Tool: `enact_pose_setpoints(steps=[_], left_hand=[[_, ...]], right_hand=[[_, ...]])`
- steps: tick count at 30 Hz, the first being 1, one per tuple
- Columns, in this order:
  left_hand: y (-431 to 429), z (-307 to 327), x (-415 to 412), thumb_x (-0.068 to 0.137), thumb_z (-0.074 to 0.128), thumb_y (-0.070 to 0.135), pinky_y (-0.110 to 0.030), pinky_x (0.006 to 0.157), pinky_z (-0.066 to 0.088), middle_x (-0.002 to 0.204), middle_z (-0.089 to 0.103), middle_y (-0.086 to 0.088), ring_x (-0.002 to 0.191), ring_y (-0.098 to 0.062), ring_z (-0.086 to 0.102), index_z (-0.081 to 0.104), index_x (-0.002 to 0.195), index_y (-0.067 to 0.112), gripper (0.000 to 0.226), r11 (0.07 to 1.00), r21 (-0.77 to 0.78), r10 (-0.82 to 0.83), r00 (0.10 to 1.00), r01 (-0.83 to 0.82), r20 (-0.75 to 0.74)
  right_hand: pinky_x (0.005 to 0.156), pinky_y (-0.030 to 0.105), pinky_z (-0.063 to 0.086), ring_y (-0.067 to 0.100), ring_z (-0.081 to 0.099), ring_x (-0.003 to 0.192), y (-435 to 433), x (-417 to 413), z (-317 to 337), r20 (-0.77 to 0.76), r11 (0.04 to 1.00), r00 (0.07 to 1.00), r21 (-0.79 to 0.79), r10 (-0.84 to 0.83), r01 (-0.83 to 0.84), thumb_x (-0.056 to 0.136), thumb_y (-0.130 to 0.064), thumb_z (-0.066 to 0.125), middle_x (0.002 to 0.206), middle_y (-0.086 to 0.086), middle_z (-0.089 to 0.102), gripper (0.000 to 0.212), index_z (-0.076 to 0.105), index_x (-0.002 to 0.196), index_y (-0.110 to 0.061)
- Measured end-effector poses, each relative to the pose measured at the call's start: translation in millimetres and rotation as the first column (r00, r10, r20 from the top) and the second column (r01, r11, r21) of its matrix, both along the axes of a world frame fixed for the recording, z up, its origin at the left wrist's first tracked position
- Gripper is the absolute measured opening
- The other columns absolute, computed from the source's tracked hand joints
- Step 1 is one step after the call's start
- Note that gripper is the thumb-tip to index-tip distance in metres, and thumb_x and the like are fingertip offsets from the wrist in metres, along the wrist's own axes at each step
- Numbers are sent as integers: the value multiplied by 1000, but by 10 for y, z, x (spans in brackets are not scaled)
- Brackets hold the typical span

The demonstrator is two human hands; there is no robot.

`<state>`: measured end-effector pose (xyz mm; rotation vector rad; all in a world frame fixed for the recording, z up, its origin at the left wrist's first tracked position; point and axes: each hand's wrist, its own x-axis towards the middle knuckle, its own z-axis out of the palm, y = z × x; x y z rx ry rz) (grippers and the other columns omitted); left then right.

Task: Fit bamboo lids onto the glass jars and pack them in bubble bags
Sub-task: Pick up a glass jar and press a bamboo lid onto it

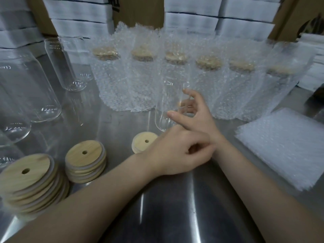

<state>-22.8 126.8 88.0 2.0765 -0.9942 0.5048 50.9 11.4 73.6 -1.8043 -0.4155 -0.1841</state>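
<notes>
We read the right hand (194, 113) as mid-pick: grip closed on a bare glass jar (164, 95), thumb on the near wall, fingers showing through the glass, at mid worktop (175, 199) just before the bagged jars (112, 81) lined along the far edge; left hand (175, 151) crosses onto the right wrist, fingers curled, nothing visible in that grip; single bamboo lid (142, 142) lies just beside it, likely staged for this jar; lid stacks (85, 162) at near-left corner, flat bubble bags (284, 144) at right edge, so both stay within reach.
</notes>
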Motion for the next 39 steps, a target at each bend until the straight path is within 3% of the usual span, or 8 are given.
enact_pose_setpoints(steps=[3, 5, 10, 20, 24, 30, 34, 39], left_hand=[[51, -69, 53, 93, 65, 19, -26, 48, 41, 45, 49, -3, 40, -8, 45, 50, 60, 3, 39, 997, 82, 32, 929, -2, -369], [102, -93, 92, 92, 66, 20, -18, 46, 36, 44, 46, 4, 38, -3, 42, 50, 60, 4, 39, 996, 57, 87, 889, -68, -451], [325, -98, 223, 88, 68, 20, -16, 49, 27, 40, 38, 11, 43, -3, 37, 45, 51, 19, 43, 962, 48, 258, 839, -269, -478], [623, -110, 423, 77, 42, 35, -42, 66, 41, 59, 51, -12, 67, -29, 51, 53, 64, 3, 36, 709, -58, 643, 678, -703, -356], [542, -97, 409, 81, 46, 38, -25, 70, 43, 80, 62, 5, 75, -10, 58, 58, 89, 22, 21, 767, -212, 511, 776, -606, -369], [252, -94, 416, 63, 61, 27, -19, 90, 38, 136, 39, 1, 124, -13, 43, 25, 145, 24, 89, 876, -283, 186, 814, -391, -550], [115, -56, 474, 60, 73, 34, -29, 109, 35, 143, 32, -2, 134, -12, 35, 19, 148, 23, 105, 864, -303, 187, 815, -401, -548], [105, -170, 515, 68, 89, 28, -25, 103, 39, 133, 39, 4, 128, -11, 42, 23, 145, 26, 102, 813, -383, 214, 837, -438, -503]], right_hand=[[89, 26, 50, 17, 59, 107, -36, 52, 0, 41, 999, 999, -38, -26, 28, 72, -33, 86, 115, -2, 57, 65, 45, 122, -46], [89, 28, 52, 15, 60, 106, -41, 59, -28, 43, 999, 999, -24, -24, 25, 72, -33, 86, 114, -3, 58, 65, 46, 121, -46], [89, 30, 53, 18, 62, 102, -41, 76, -16, 56, 999, 997, -5, -48, 48, 62, -43, 85, 111, 0, 60, 68, 47, 119, -47], [82, 22, 49, 13, 62, 97, -53, 55, -5, 49, 997, 996, 18, -71, 70, 53, -63, 77, 109, -2, 61, 73, 48, 118, -48], [80, 19, 49, 11, 62, 93, -35, 32, -2, 59, 998, 997, 41, -55, 53, 54, -62, 78, 107, 0, 61, 73, 49, 118, -45], [79, 21, 52, 7, 59, 88, -35, 54, -2, 44, 987, 996, 146, -78, 71, 63, -46, 81, 104, 4, 59, 68, 46, 121, -35], [74, 16, 49, 7, 56, 87, -50, 64, -8, 52, 982, 995, 172, -81, 71, 69, -34, 82, 101, 1, 55, 66, 41, 120, -28], [76, 11, 46, 7, 54, 91, -24, 13, 33, 62, 988, 998, 150, -29, 19, 68, -41, 75, 105, 4, 52, 60, 39, 115, -29]])
